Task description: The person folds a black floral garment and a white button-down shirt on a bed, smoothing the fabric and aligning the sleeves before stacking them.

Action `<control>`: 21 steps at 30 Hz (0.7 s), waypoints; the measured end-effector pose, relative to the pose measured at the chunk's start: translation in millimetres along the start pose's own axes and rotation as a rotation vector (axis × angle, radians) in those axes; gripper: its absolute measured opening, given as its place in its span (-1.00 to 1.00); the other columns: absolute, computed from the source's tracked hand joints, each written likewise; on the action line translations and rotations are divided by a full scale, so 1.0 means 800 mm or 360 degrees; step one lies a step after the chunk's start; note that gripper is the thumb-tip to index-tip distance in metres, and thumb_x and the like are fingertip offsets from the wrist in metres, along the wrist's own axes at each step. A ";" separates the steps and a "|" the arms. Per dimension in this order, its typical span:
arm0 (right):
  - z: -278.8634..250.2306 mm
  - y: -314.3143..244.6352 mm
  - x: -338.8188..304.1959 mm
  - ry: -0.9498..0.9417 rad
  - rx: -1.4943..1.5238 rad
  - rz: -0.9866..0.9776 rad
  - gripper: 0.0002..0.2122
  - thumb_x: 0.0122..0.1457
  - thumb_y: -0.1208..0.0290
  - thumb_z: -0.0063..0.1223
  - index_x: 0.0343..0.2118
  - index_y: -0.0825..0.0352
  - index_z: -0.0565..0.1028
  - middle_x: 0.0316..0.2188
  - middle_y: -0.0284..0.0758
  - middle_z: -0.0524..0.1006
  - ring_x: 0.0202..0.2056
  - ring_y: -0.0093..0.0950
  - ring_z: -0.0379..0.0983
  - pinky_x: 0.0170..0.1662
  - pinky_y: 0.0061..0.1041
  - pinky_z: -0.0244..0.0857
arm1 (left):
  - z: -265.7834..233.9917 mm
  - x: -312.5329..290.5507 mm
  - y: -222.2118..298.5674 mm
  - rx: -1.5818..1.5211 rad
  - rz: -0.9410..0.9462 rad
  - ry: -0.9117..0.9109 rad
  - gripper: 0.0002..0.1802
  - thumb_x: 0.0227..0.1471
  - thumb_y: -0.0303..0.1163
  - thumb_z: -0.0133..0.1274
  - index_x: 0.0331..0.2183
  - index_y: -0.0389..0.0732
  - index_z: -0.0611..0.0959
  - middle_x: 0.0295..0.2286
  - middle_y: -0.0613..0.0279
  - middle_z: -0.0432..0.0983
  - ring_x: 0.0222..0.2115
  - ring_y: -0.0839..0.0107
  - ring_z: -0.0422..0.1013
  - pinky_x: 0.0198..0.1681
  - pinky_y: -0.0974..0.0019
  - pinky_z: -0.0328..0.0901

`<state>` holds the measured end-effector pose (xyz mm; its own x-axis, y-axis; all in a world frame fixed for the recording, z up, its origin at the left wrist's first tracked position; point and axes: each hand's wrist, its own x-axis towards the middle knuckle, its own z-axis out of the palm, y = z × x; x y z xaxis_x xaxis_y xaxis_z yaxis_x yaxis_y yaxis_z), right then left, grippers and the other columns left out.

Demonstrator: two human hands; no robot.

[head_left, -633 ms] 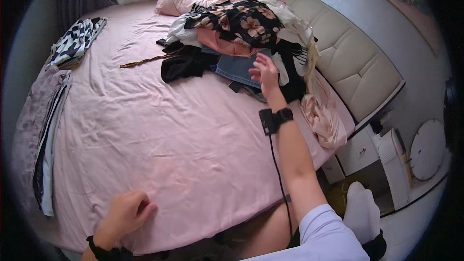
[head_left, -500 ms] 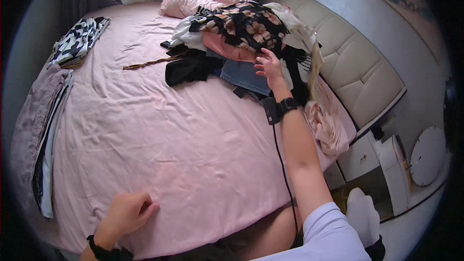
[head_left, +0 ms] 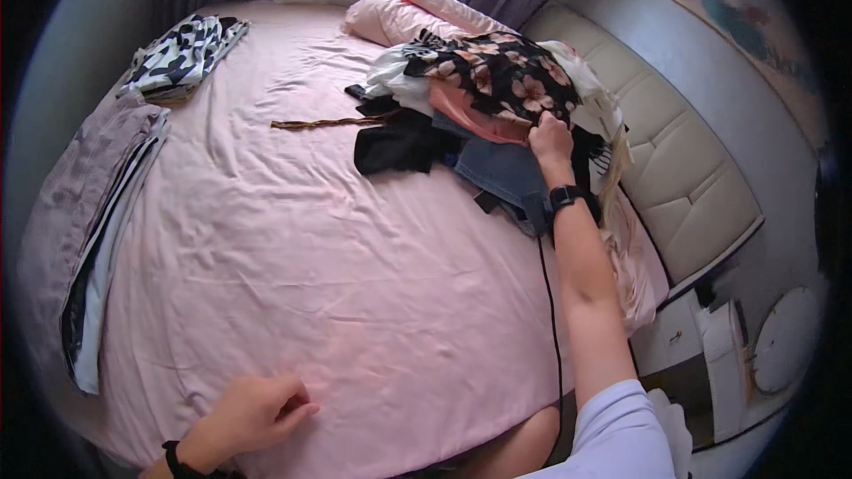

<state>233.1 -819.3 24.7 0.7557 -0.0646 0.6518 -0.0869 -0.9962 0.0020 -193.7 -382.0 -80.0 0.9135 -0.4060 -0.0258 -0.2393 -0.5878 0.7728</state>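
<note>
My right hand (head_left: 552, 138) reaches out to the heap of clothes and is closed on the near edge of a black floral garment (head_left: 530, 89) lying on top. Under that edge show a coral-pink garment (head_left: 470, 115) and folded blue denim (head_left: 501, 170). A black garment (head_left: 395, 151) lies left of the denim, and a brown braided belt (head_left: 324, 124) sticks out leftward from the heap. My left hand (head_left: 253, 417) rests at the near part of the pink bedsheet (head_left: 355, 275), its fingers curled in a loose fist with nothing visible in them.
Along the bed's left side lie folded trousers (head_left: 98, 177) and a folded black-and-white patterned garment (head_left: 182, 58). A pink pillow (head_left: 390, 18) lies behind the heap. On the right stand a padded cream headboard (head_left: 674, 142) and a white bedside cabinet (head_left: 670, 337).
My right hand has gone from spread fingers to a grip on the floral garment's edge. My left hand stays curled on the bed. The view has shifted, so the bed appears further right.
</note>
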 end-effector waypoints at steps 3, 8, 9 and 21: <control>-0.008 0.001 -0.008 -0.0075 -0.0151 -0.0136 -0.74 0.19 0.28 -0.07 -0.31 0.39 0.54 -0.31 0.04 0.59 -0.24 -0.04 0.57 -0.19 -0.03 0.46 | 0.000 0.000 -0.004 -0.0059 0.0006 -0.0057 -0.79 0.07 -0.25 0.17 -0.40 -0.19 0.60 -0.53 0.12 0.57 -0.51 0.12 0.51 -0.45 0.18 0.37; -0.014 -0.009 -0.059 0.0030 -0.0165 -0.0375 -0.78 0.19 0.30 -0.05 -0.46 0.34 0.53 -0.43 -0.01 0.57 -0.33 -0.04 0.56 -0.26 -0.03 0.46 | -0.013 -0.002 0.009 -0.0029 -0.0019 -0.0150 -0.77 0.10 -0.24 0.14 -0.37 -0.22 0.60 -0.49 0.06 0.58 -0.47 0.09 0.52 -0.40 0.16 0.38; -0.032 -0.010 -0.076 0.0035 -0.0172 -0.0475 -0.77 0.18 0.32 -0.05 -0.49 0.34 0.52 -0.46 0.01 0.56 -0.37 -0.03 0.56 -0.30 -0.06 0.47 | -0.013 -0.004 0.010 -0.0058 -0.0054 -0.0196 -0.76 0.10 -0.23 0.13 -0.36 -0.24 0.60 -0.48 0.04 0.58 -0.45 0.07 0.52 -0.38 0.14 0.38; -0.237 -0.115 -0.361 -0.1142 0.0758 -0.1267 -0.80 0.12 0.32 0.08 -0.48 0.38 0.50 -0.57 -0.02 0.51 -0.44 -0.04 0.51 -0.35 -0.15 0.38 | 0.005 -0.011 0.015 0.0145 -0.0120 -0.0116 -0.65 0.13 -0.20 0.12 -0.20 -0.29 0.53 -0.49 -0.03 0.56 -0.43 0.02 0.51 -0.35 0.11 0.36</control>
<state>-100.1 -697.7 -20.1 0.6932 0.7206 0.0169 0.7125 -0.6815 -0.1670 -205.7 -387.8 -73.0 0.9045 -0.4061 -0.1302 -0.2029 -0.6784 0.7061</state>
